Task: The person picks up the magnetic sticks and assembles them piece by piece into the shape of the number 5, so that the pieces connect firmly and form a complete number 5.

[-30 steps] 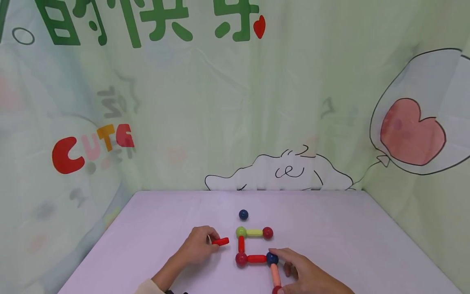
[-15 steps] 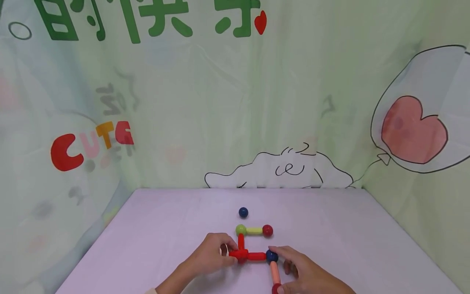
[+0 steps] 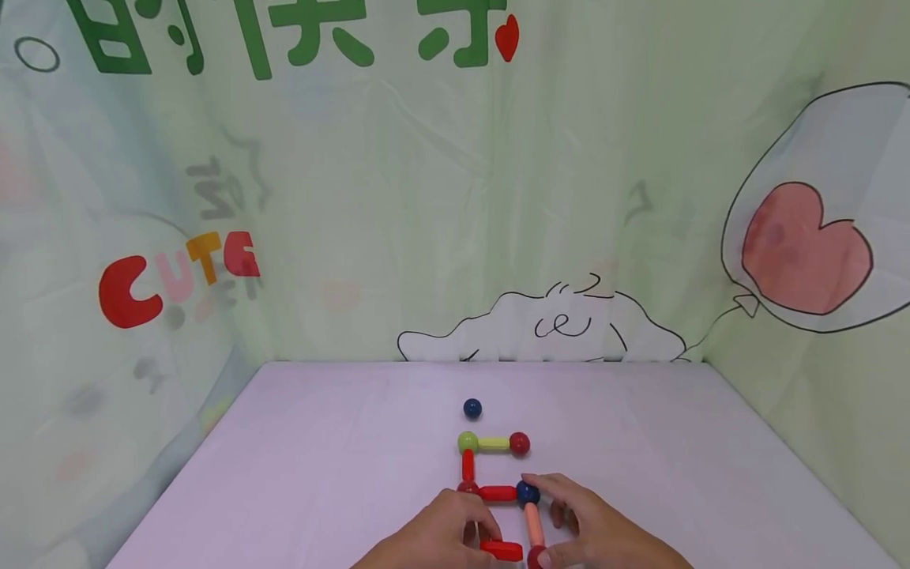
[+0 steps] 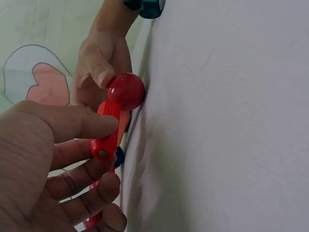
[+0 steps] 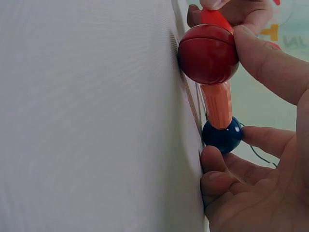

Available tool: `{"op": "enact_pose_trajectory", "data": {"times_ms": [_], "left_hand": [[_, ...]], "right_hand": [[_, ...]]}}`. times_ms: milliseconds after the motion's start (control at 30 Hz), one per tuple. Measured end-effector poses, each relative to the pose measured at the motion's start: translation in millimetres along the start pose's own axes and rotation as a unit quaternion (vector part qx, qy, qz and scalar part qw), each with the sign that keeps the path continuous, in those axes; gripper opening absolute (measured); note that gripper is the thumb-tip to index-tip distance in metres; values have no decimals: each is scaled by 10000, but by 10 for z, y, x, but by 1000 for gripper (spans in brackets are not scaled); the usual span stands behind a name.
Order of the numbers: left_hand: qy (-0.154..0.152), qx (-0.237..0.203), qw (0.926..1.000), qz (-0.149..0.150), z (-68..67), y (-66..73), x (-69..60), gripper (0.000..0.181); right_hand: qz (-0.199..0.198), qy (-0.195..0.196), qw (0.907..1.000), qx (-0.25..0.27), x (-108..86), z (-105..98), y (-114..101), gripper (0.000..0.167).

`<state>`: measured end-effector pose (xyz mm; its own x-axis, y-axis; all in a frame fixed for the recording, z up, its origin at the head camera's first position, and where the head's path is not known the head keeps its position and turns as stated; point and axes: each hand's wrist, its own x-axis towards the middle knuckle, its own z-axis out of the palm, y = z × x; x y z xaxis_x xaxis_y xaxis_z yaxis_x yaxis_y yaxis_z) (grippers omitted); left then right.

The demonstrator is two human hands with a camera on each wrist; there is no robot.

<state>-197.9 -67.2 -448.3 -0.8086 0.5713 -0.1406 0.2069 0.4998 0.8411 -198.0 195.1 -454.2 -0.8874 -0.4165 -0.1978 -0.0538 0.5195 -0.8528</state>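
My left hand (image 3: 441,537) pinches a red magnetic rod (image 3: 502,551) between thumb and fingers. In the left wrist view, the rod's far end meets or nearly meets a dark red ball (image 4: 126,92); a small metal dot shows on its near end. My right hand (image 3: 593,525) spans a salmon rod (image 3: 533,525), thumb at that dark red ball and fingers at a blue ball (image 3: 528,494). The salmon rod joins these two balls. From the blue ball, a red rod (image 3: 498,493) runs left to another red ball (image 3: 468,487), partly hidden behind my left hand.
Farther back, the joined shape goes on with an upright red rod (image 3: 468,466), a green ball (image 3: 468,442), a yellow rod (image 3: 494,444) and a red ball (image 3: 520,443). A loose blue ball (image 3: 472,408) lies behind it on the pale table (image 3: 320,442). A printed curtain (image 3: 341,197) surrounds the table.
My left hand has carried its red rod from left of the shape, past the left red ball, to the near red ball. My right hand has kept its place.
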Motion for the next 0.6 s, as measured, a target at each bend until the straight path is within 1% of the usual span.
{"op": "enact_pose_trajectory", "data": {"times_ms": [133,267,400,467,600], "left_hand": [[-74,97,9998,175,47,8,28,17],[-133,158,9997,152,54,4,30,17],[-240,117,9996,92,39,-3,15,19],[-312,106,9994,113,32,-10,13,19],[-508,191,9980,321,-4,12,34,19]], "right_hand": [[-94,-11,10000,8,-7,-5,8,93],[-150,16,9999,-13,-6,-4,22,94],[-145,-5,9999,13,-5,-4,25,94],[-136,-35,9999,43,-5,-3,24,92],[-144,-38,9999,43,-7,-5,29,91]]}}
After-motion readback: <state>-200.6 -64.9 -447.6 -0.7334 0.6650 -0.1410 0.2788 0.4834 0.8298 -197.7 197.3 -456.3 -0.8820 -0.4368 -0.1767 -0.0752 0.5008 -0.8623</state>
